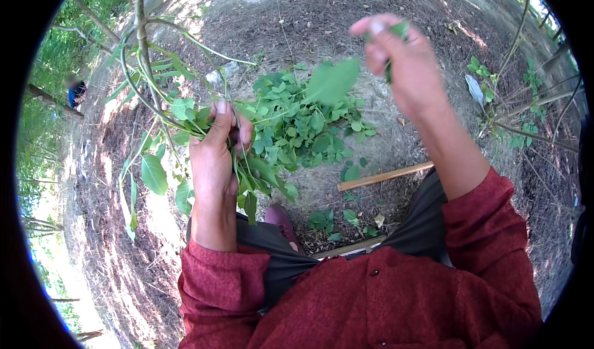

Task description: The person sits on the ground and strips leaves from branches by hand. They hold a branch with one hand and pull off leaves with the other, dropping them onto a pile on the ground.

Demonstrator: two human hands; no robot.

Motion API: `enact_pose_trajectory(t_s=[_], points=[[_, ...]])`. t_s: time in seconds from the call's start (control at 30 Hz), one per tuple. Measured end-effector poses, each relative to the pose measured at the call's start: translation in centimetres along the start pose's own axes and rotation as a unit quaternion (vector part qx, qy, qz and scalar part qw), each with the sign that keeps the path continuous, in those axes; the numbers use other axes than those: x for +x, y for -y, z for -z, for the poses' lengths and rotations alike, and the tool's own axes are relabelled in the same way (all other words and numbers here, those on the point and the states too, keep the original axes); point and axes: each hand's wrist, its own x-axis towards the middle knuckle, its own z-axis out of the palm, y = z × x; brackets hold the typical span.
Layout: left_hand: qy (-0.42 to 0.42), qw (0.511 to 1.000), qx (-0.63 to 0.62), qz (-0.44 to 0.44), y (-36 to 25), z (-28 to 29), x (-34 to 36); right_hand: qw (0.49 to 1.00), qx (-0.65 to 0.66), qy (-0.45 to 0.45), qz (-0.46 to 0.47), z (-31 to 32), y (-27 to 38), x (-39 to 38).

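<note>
My left hand is closed around a bunch of leafy stems, thumb on top, beside a thin upright trunk. Long stems and leaves hang out below and to the left of the fist. Raised to the right, my right hand is somewhat blurred, its fingers curled on a green leaf. A large blurred leaf shows in the air left of that hand; whether it touches the fingers I cannot tell. Beneath both hands, a pile of green leaves lies on the ground.
A thin trunk with bent branches rises at the left. A wooden strip lies before my knees, near scattered leaves. Bare branches and a pale scrap are at the right. Another person is far off at the left.
</note>
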Motion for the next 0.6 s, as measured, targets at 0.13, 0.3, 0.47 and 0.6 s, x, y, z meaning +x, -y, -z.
enact_pose_trajectory(t_s=[0.13, 0.3, 0.47, 0.6], points=[[-0.009, 1.0, 0.026, 0.003, 0.3, -0.6, 0.3, 1.0, 0.012, -0.004, 0.015, 3.5, 0.2, 1.3], [0.024, 1.0, -0.009, 0.015, 0.4, -0.9, 0.3, 0.95, -0.266, 0.165, 0.001, -1.0, -4.8, -0.8], [0.022, 0.999, -0.023, 0.008, 0.1, -1.0, 0.1, 0.925, -0.26, 0.274, -0.048, -3.4, -6.1, -2.4], [0.009, 1.0, -0.009, 0.004, 0.0, -0.3, 0.0, 0.919, -0.245, 0.306, -0.045, -4.1, -6.9, -3.3]])
